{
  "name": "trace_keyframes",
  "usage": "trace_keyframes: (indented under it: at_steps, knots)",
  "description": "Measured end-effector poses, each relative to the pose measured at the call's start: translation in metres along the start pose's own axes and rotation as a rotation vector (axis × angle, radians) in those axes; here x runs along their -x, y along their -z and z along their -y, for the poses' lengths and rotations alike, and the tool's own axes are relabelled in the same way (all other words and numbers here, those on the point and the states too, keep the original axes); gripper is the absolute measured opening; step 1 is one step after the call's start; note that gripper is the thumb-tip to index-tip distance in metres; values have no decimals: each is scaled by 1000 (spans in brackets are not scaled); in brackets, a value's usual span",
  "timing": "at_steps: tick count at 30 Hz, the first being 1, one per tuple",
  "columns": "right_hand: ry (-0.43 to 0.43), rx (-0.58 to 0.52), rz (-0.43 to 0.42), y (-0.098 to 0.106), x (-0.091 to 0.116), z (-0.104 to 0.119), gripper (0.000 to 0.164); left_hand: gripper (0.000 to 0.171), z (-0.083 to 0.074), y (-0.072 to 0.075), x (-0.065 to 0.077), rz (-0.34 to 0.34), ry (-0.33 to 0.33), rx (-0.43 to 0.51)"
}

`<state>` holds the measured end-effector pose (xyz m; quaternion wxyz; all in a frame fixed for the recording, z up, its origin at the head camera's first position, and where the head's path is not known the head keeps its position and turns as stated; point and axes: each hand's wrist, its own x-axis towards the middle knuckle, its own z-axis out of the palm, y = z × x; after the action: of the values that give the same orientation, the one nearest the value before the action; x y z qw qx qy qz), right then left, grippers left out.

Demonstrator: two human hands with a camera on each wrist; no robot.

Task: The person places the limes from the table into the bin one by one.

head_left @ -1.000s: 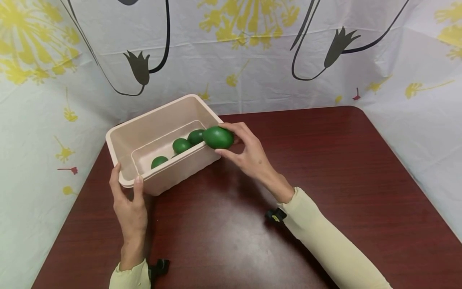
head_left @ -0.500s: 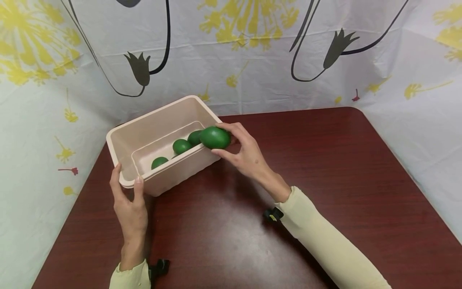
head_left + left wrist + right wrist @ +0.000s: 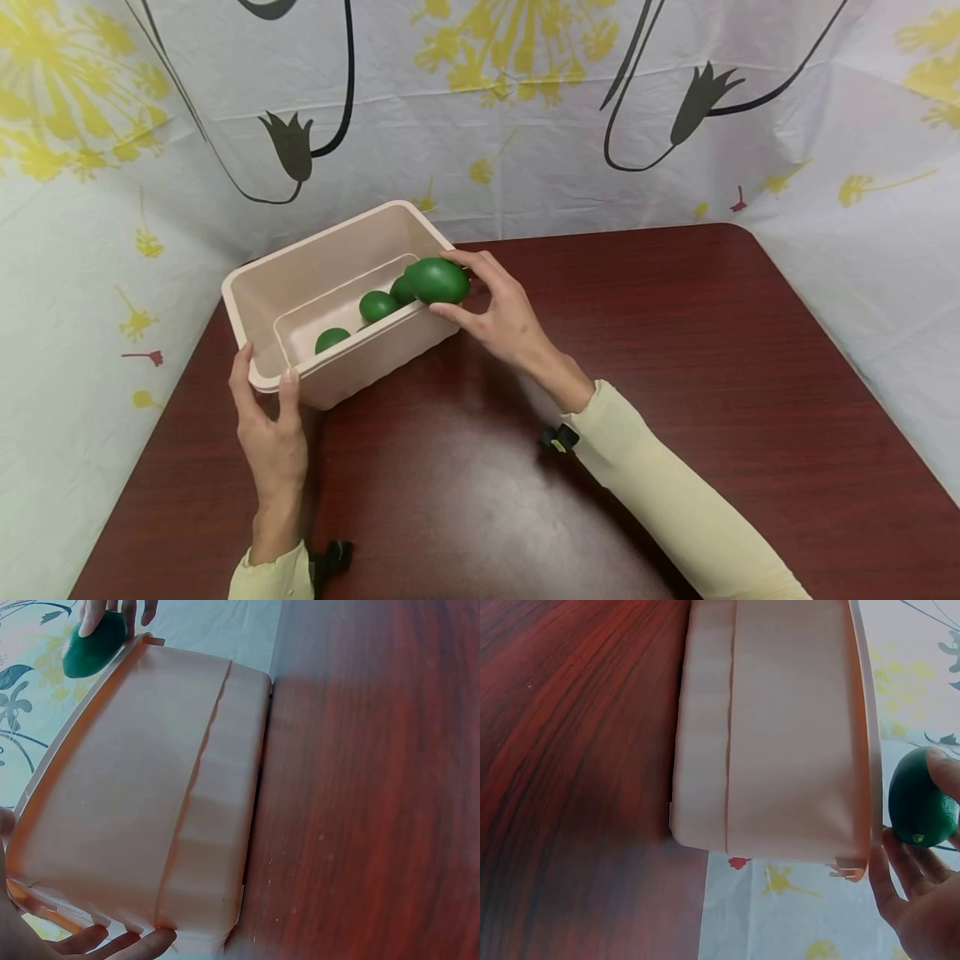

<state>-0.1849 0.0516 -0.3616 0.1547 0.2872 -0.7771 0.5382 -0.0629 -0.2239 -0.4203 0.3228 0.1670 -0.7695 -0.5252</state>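
Observation:
A smooth green avocado is held between the thumb and fingers of my right hand, over the right end of a beige plastic bin. Its small pale stem end shows in the right wrist view, where the avocado is beside the bin's rim. At the bin's near left corner, my left hand grips the rim, with the thumb on the near side and fingers around the end. Inside lie several more green avocados, partly hidden by the near wall and the held one.
The bin stands at the back left of a dark red wooden table. Behind and beside the table hangs a white sheet with yellow and grey flower prints. Each sleeve cuff carries a small black camera.
My right hand has moved slightly left with the avocado, further over the bin's right end. The left hand has kept its grip on the corner.

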Motion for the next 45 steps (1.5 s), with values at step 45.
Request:
trace_keyframes:
  at_steps: [45]
  knots:
    - [-145,105,-22,-15,-14,1,63,62,-1,1,-1,9,5,-4]
